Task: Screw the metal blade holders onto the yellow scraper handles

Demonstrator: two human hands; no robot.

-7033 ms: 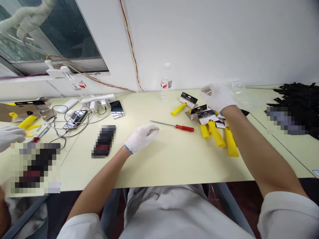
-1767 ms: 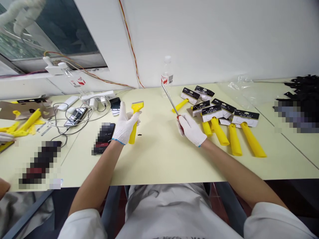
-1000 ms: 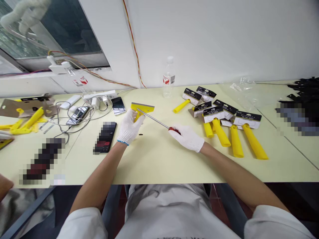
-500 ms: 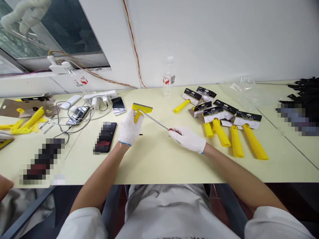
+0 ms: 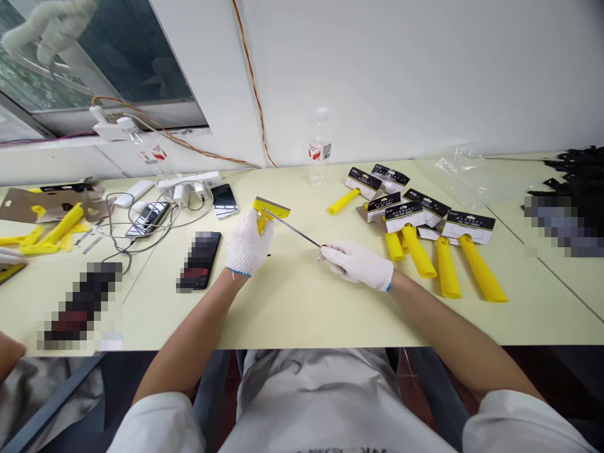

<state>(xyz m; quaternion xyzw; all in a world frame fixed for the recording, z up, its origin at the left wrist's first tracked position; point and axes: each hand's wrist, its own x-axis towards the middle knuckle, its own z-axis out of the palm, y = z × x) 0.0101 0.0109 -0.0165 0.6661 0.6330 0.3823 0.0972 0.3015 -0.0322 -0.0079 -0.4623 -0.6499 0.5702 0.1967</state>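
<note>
My left hand (image 5: 248,244), in a white knit glove with a blue cuff edge, is closed around the neck of a yellow scraper head (image 5: 272,207) with a metal blade along its far edge. In my gloved right hand (image 5: 357,261) is a screwdriver (image 5: 302,235); the fingers wrap its reddish handle, which is mostly hidden. The long thin shaft slants up and left, and its tip meets the scraper head near the middle. A small dark piece (image 5: 268,255) lies on the table just right of my left wrist.
Yellow handles (image 5: 448,267) with black-and-white header cards lie at right, beside a clear plastic bag (image 5: 465,173) and black parts (image 5: 576,170). A bottle (image 5: 319,151) stands at the wall. Phones (image 5: 201,261), cables and yellow parts (image 5: 61,229) cover the left, where another person's gloved hand (image 5: 9,258) shows.
The scraper head and my left hand have shifted slightly to the right, with the head tilted a little more. My right hand has turned slightly on the screwdriver; its tip stays at the head.
</note>
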